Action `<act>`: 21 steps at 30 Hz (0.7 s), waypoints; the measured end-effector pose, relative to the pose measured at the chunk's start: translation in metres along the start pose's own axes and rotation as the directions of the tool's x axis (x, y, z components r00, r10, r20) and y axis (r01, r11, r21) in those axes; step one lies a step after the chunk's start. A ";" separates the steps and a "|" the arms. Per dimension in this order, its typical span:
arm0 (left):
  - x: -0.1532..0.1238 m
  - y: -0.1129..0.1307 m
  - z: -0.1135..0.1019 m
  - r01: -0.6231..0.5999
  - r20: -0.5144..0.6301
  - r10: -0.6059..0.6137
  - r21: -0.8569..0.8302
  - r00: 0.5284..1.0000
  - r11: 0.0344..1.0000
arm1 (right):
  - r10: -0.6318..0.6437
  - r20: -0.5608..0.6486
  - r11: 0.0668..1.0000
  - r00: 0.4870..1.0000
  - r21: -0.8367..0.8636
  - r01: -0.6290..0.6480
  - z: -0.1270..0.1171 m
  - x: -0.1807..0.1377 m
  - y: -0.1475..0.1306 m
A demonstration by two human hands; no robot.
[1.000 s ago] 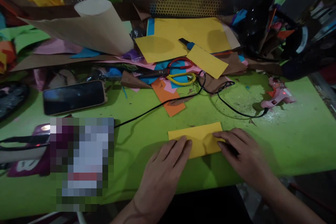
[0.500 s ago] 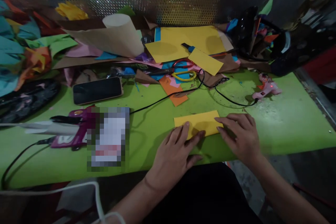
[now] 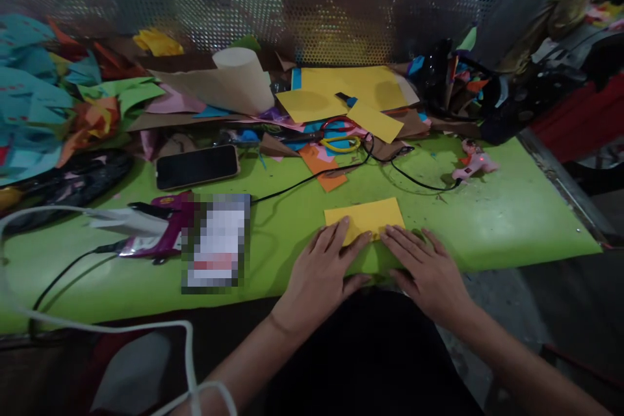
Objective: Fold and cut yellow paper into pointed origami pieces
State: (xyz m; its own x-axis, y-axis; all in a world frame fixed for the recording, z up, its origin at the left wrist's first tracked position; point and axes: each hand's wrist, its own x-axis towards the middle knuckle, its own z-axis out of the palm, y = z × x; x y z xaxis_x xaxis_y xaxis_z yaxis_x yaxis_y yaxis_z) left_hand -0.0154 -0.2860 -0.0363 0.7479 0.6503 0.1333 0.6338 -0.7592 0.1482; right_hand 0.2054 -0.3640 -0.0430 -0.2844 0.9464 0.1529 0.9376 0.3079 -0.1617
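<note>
A rectangle of yellow paper [image 3: 366, 213], apparently folded, lies near the front edge of the green table. My left hand [image 3: 324, 266] is spread over its near left part, fingertips pressing on the paper. On the near right part rest the outstretched fingers of my right hand [image 3: 429, 273]. The fingers of both hands lie flat and partly cover the near edge of the paper, and the two index fingers are close together at its middle.
Beyond the paper are an orange paper strip [image 3: 324, 169], scissors with red and yellow handles [image 3: 340, 143] and yellow sheets [image 3: 336, 88]. To the left lie a dark phone [image 3: 199, 167], a blurred-out phone [image 3: 219, 244] and a purple power strip [image 3: 178, 227]. A black cable [image 3: 297, 188] crosses the green table [image 3: 526, 221].
My right hand has moved left from the paper's right end to its near edge, and its fingers now lie flat. The left hand stays on the paper. The camera view has shifted slightly.
</note>
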 end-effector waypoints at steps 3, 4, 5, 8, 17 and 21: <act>-0.006 -0.006 -0.001 -0.019 0.011 0.019 -0.008 1.000 1.000 | 0.001 -0.012 1.000 1.000 -0.029 -0.002 -0.001 -0.006 0.010; -0.009 -0.008 -0.001 -0.021 0.015 0.021 -0.010 1.000 1.000 | -0.003 -0.013 0.999 1.000 -0.033 0.002 -0.001 -0.007 0.011; -0.013 -0.011 -0.001 -0.022 0.016 0.022 -0.010 1.000 1.000 | -0.006 -0.015 0.999 1.000 -0.035 0.006 -0.001 -0.008 0.012; -0.024 -0.018 -0.001 0.002 0.015 -0.002 -0.002 1.000 1.000 | -0.010 -0.032 1.000 0.999 -0.026 0.009 0.000 -0.007 0.013; -0.051 -0.026 -0.005 0.083 -0.024 -0.083 -0.008 0.996 0.997 | -0.016 -0.024 1.000 1.000 -0.026 0.015 0.003 -0.009 0.015; -0.044 -0.027 -0.004 0.165 -0.104 -0.174 -0.093 0.979 0.982 | -0.046 -0.034 0.999 0.998 0.019 0.046 0.002 -0.007 0.018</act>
State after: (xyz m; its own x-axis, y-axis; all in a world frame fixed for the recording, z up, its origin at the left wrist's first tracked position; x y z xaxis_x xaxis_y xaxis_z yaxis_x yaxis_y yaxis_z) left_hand -0.0663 -0.2938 -0.0424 0.6013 0.7720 0.2062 0.7273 -0.6356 0.2590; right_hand 0.2240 -0.3643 -0.0489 -0.3198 0.9275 0.1935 0.9195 0.3530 -0.1727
